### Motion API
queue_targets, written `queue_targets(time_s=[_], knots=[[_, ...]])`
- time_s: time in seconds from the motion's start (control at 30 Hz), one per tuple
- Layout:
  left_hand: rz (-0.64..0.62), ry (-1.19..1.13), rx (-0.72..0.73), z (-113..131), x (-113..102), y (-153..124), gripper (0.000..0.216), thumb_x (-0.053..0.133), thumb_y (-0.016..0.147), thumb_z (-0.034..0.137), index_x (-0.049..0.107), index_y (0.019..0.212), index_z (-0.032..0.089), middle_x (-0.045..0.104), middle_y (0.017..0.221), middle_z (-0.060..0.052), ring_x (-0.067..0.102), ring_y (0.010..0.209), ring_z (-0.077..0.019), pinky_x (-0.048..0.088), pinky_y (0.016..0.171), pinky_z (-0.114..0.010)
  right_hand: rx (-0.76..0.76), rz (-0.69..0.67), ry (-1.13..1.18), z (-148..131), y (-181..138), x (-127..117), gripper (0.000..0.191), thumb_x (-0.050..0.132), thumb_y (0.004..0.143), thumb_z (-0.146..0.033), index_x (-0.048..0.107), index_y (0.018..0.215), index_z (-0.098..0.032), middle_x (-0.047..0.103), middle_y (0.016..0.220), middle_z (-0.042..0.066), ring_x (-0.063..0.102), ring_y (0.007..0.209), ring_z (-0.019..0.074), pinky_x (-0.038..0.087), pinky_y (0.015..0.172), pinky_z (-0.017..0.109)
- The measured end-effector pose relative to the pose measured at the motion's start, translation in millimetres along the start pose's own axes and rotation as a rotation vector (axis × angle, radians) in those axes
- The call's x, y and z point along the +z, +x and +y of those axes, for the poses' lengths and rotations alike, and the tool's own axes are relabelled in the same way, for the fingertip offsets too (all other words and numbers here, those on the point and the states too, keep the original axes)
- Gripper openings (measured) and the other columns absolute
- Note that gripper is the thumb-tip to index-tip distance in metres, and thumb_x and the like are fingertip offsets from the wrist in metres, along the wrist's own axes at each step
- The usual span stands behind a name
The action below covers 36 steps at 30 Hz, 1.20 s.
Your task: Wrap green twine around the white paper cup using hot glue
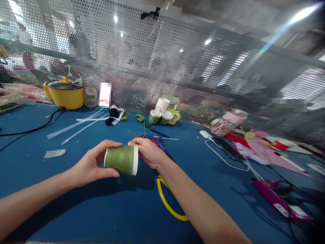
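My left hand grips a white paper cup lying sideways above the table, thumb below and fingers over the top. Green yarn is wound closely round the cup's side. Just past the cup's rim, my right hand pinches a strand of the green yarn between thumb and fingers. Behind it a green strand runs back to a small yarn bundle on the table. Part of a blue and red tool under my right hand is hidden.
A yellow electric pot stands at the back left beside a clear jar. Clear glue sticks lie left. Small cups stand by the mesh partition. A yellow curved handle, phone and purple power strip lie right.
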<state>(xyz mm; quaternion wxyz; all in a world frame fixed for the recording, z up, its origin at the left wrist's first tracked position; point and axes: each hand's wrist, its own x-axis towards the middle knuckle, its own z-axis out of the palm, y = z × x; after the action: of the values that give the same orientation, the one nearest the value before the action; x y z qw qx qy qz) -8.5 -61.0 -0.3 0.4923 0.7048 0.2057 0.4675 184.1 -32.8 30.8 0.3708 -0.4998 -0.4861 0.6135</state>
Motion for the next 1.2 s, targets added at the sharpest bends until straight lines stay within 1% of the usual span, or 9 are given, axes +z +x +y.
queue_targets(time_s=[0.1,0.23,0.33,0.57,0.77,0.93,1.07,1.13,1.2], knots=[[-0.011,-0.165,-0.106,0,1,0,0.056,0.074,0.065,0.010,0.051,0.112,0.027,0.056,0.101,-0.002,0.057,0.084,-0.0146,0.050,0.071,-0.025,0.020,-0.008,0.024,3,3,0,0.026,0.075,0.051,-0.028,0.054,0.059,-0.016,0.055,0.054,-0.005,0.050,0.053,0.0081,0.038,0.056,0.023],[-0.010,-0.262,-0.145,3,2,2,0.055,0.073,0.064,0.005,0.052,0.110,0.027,0.059,0.096,0.001,0.057,0.079,-0.0110,0.048,0.068,-0.020,0.038,-0.023,0.049,6,4,0,0.023,0.075,0.050,-0.024,0.055,0.060,-0.016,0.056,0.053,-0.005,0.052,0.055,0.0092,0.040,0.057,0.024],[-0.001,-0.290,-0.164,4,3,4,0.053,0.073,0.064,0.004,0.053,0.108,0.026,0.059,0.093,0.002,0.057,0.077,-0.0099,0.047,0.067,-0.018,0.048,-0.031,0.059,6,4,0,0.022,0.074,0.050,-0.023,0.055,0.060,-0.016,0.055,0.051,-0.005,0.051,0.052,0.0087,0.039,0.055,0.023],[-0.005,-0.304,-0.187,3,3,4,0.053,0.073,0.063,0.006,0.052,0.108,0.025,0.060,0.087,0.002,0.056,0.077,-0.0112,0.047,0.066,-0.020,0.058,-0.041,0.071,7,3,0,0.023,0.073,0.049,-0.021,0.053,0.060,-0.016,0.053,0.049,-0.006,0.050,0.050,0.0086,0.038,0.053,0.023],[-0.016,-0.347,-0.180,3,3,4,0.054,0.073,0.063,0.005,0.053,0.108,0.026,0.061,0.089,0.002,0.057,0.079,-0.0113,0.047,0.067,-0.020,0.066,-0.059,0.054,6,3,0,0.026,0.073,0.048,-0.025,0.053,0.061,-0.017,0.053,0.049,-0.005,0.052,0.051,0.0107,0.040,0.053,0.025],[-0.012,-0.357,-0.188,2,4,4,0.054,0.073,0.062,0.005,0.053,0.108,0.025,0.060,0.087,0.002,0.057,0.077,-0.0116,0.046,0.065,-0.020,0.051,-0.056,0.005,6,2,1,0.030,0.074,0.048,-0.031,0.052,0.061,-0.017,0.055,0.052,-0.004,0.052,0.051,0.0106,0.042,0.053,0.025],[0.020,-0.357,-0.190,4,3,7,0.053,0.073,0.062,0.006,0.052,0.107,0.023,0.059,0.089,0.001,0.056,0.078,-0.0118,0.046,0.068,-0.021,0.000,-0.004,-0.084,9,5,0,0.031,0.073,0.052,-0.038,0.052,0.061,-0.017,0.055,0.053,-0.003,0.051,0.051,0.0105,0.043,0.051,0.025],[0.085,-0.337,-0.173,6,1,9,0.053,0.073,0.061,0.006,0.051,0.106,0.023,0.058,0.091,0.001,0.055,0.079,-0.0115,0.046,0.069,-0.021,-0.047,0.070,-0.159,9,8,-4,0.031,0.071,0.057,-0.040,0.050,0.058,-0.018,0.053,0.051,-0.003,0.048,0.046,0.0098,0.039,0.045,0.023],[0.159,-0.306,-0.160,7,-1,11,0.052,0.073,0.062,0.008,0.050,0.106,0.023,0.056,0.092,0.001,0.055,0.080,-0.0116,0.046,0.070,-0.021,-0.104,0.161,-0.237,5,8,-9,0.033,0.067,0.064,-0.043,0.047,0.054,-0.018,0.049,0.047,-0.004,0.044,0.042,0.0089,0.032,0.039,0.022]])
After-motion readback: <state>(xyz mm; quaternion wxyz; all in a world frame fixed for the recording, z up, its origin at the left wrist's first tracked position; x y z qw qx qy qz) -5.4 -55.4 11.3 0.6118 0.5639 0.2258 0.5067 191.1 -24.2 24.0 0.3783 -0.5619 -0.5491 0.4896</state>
